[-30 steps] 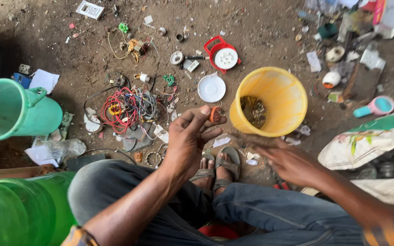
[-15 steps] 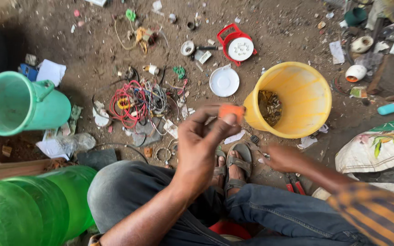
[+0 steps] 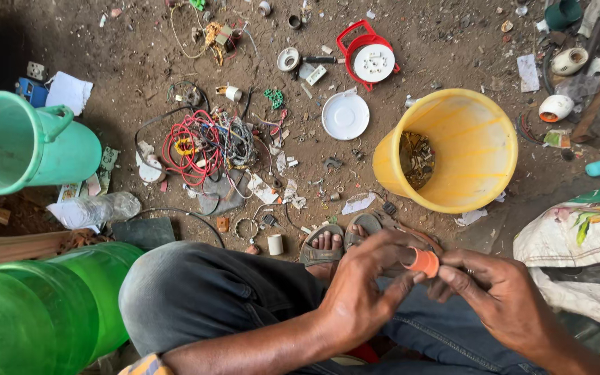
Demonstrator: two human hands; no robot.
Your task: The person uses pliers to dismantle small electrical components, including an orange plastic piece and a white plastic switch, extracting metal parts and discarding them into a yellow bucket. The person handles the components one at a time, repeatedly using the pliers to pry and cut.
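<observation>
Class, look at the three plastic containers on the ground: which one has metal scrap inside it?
The yellow bucket, tipped toward the camera, with scrap at its bottom. The teal jug looks empty; the green container shows no scrap.

Bare packed-dirt floor (image 3: 453, 42), brown, gritty, littered with small scrap. Even daylight, soft shadows, darker patch far left. Yellow bucket (image 3: 453, 149) right of centre, 1 teal jug (image 3: 26, 142) on its side at left, green plastic container (image 3: 43, 312) near left. Red wire tangle (image 3: 196, 146) mid-floor. Printed sack (image 3: 578, 236) at right.
</observation>
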